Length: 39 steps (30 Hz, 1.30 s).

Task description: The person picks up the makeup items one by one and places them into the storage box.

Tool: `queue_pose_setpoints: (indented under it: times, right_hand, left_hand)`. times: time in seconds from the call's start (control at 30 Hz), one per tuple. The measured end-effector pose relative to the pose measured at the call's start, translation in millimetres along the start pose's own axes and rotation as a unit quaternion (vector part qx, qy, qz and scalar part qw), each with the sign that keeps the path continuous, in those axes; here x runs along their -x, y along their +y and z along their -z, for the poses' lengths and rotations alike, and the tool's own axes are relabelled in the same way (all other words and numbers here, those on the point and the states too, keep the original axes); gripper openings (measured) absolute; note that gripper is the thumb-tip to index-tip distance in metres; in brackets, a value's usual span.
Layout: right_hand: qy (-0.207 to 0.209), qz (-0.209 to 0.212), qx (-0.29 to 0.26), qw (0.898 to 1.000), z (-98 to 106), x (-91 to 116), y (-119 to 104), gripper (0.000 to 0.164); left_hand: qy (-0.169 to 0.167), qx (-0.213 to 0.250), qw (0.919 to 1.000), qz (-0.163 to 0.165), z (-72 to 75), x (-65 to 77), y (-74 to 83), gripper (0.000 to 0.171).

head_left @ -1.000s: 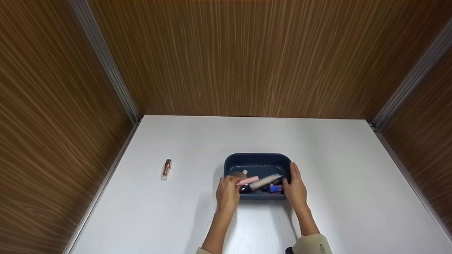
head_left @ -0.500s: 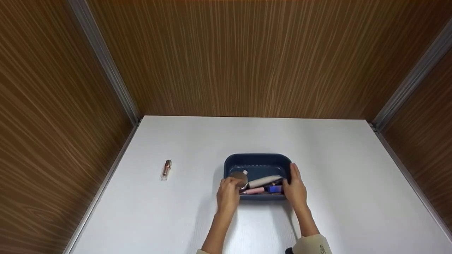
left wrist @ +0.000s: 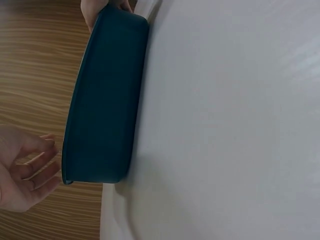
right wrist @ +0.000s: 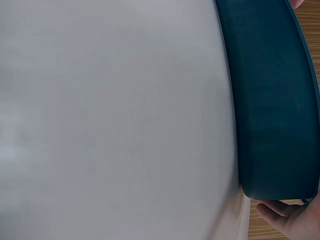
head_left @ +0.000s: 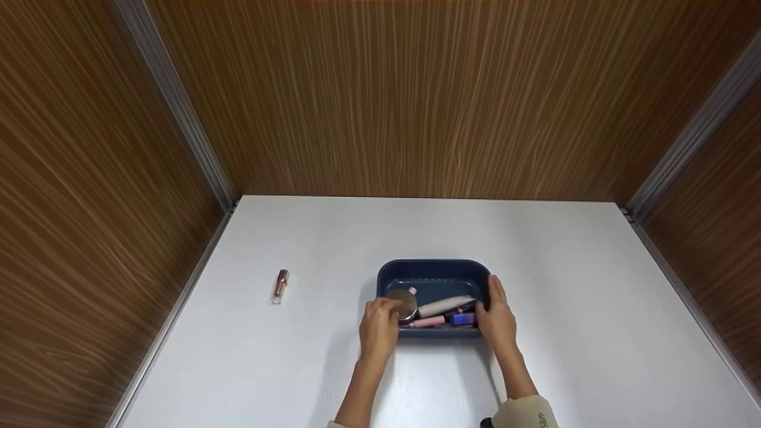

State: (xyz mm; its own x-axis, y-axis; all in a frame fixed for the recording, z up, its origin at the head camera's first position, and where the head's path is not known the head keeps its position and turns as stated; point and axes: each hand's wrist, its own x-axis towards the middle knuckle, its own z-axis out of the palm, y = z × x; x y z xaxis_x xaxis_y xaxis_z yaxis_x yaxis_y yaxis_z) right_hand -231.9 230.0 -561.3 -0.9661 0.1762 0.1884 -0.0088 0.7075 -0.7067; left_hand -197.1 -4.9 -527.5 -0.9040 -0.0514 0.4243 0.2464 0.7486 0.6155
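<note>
A dark blue rectangular bin [head_left: 437, 333] sits on the white table with several cosmetics in it. My left hand [head_left: 379, 330] hovers at its near left corner, and in the left wrist view the left hand [left wrist: 25, 167] has loosely bent fingers holding nothing. Beside those fingers in the bin lies a round brownish item [head_left: 404, 303]. A pale tube [head_left: 446, 305], a pink tube [head_left: 428, 321] and a blue item [head_left: 463, 318] lie to its right. My right hand [head_left: 497, 315] grips the bin's right side, fingers along the outer wall, thumb over the rim.
A small lipstick-like tube [head_left: 280, 286] with a clear end lies on the white table [head_left: 571, 297] left of the bin. Brown wood-grain panels [head_left: 416, 107] enclose the table at the back and both sides.
My left hand let go of the pink tube, which now lies along the bin's near wall. The hand then drew slightly left. The right hand has stayed on the bin.
</note>
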Motion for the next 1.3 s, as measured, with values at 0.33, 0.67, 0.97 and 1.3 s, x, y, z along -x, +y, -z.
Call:
queue_pose_setpoints:
  times: [0.33, 0.67, 0.97, 1.3]
  right_hand:
    - [0.001, 0.005, -0.001, 1.000, -1.3, -1.7, 0.0, 0.063]
    - [-0.005, -0.002, 0.004, 1.000, -1.3, -2.4, 0.9, 0.063]
    - [-0.002, 0.001, -0.001, 1.000, -0.6, -2.2, 0.6, 0.063]
    - [-0.001, 0.000, 0.003, 1.000, 0.0, -1.9, 0.4, 0.063]
  left_hand:
    - [0.008, 0.024, 0.9990, 0.038, 10.0, -5.4, -7.0, 0.017]
    - [0.012, 0.020, 0.9981, 0.057, 13.3, -7.1, -14.0, 0.017]
    - [0.014, 0.010, 0.9967, 0.079, 20.2, -11.1, -27.5, 0.018]
    - [0.011, -0.011, 0.9922, 0.124, 31.5, -20.3, -51.7, 0.017]
